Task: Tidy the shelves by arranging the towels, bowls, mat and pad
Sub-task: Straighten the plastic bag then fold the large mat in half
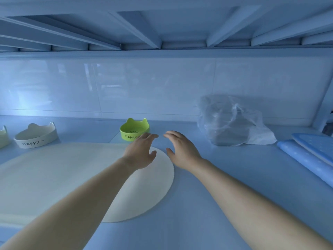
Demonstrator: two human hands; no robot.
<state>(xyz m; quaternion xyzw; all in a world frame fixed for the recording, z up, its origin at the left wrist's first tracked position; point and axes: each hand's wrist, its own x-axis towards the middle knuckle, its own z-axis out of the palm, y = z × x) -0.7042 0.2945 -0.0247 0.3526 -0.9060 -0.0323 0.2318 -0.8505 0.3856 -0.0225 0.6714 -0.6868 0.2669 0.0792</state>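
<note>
**Reaching for the green bowl, both hands empty**

Holds nothing yet. Stretches the left hand (140, 150) forward, fingers straight and loosely spread, tips at the near wall of the green bowl (134, 131); cannot tell whether touching. Sets the right hand (182, 148) just beside it, equally open, palm turned inward, probably so as to cup the bowl from both sides and bring it into line with the others.

Under the left wrist: the cream mat (72, 177), flat on the shelf (207, 204), its rounded end stopping just short of the right hand. Well to the left of the hands: a white bowl (36, 136), then a sliver of a third bowl (2, 136) at the frame edge. Right of the right hand, apart: a grey towel (230, 134) inside a crumpled plastic bag (261, 136). Farther right: the blue dotted pad (315, 154).

No obstacle between fingers and bowl. Overhead, the upper shelf (162, 24) sits low, so likely better slid than lifted high.
</note>
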